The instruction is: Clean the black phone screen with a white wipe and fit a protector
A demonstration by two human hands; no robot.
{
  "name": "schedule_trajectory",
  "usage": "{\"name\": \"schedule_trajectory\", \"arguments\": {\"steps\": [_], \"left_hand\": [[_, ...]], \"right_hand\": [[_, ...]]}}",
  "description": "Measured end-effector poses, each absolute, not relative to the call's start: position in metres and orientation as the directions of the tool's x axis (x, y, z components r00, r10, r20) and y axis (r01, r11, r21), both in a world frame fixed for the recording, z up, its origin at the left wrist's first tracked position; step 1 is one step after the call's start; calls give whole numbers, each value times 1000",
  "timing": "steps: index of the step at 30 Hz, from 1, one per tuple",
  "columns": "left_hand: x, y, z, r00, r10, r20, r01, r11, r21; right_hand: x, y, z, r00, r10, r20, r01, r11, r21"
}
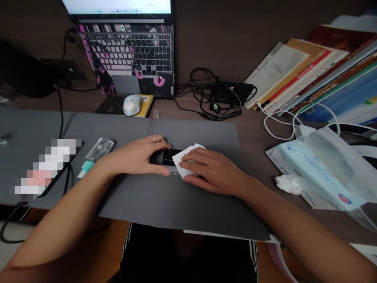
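A dark smartphone [167, 156] lies flat on the grey desk mat, partly covered by my hands. My left hand [144, 155] grips it at its left end, thumb along the near edge and fingers at the far edge. Under the fingers of my right hand [210, 169] is a folded white tissue [191, 149], pressed onto the right part of the phone. A small clear bottle [101, 148] with a teal neck rests on the mat beside my left forearm.
Behind the mat [176, 208] stand a laptop [126, 59] and a mouse [132, 104] on a booklet. Tangled cables and a black adapter [232, 92] lie at the back. At right are leaning books [294, 78], a tissue pack [318, 169] and a crumpled tissue [289, 184].
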State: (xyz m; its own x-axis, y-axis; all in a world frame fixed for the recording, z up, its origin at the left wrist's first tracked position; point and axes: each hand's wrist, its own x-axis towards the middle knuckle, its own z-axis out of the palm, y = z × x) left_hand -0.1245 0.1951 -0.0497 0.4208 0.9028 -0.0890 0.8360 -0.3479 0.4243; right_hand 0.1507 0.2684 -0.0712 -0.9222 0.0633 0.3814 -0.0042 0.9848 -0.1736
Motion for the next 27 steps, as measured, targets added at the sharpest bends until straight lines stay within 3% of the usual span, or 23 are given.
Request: {"name": "schedule_trajectory", "arguments": {"steps": [13,20,27], "left_hand": [[-125,196,-47,404,914,-50,838,-347,422],[-125,197,-50,429,903,-23,835,-386,392],[-126,197,-53,441,897,-6,823,-402,400]], "right_hand": [[154,271,-65,-796,237,557,56,945,-323],[152,272,-68,-870,110,481,-23,965,-261],[152,273,-70,-901,133,413,29,968,-248]]}}
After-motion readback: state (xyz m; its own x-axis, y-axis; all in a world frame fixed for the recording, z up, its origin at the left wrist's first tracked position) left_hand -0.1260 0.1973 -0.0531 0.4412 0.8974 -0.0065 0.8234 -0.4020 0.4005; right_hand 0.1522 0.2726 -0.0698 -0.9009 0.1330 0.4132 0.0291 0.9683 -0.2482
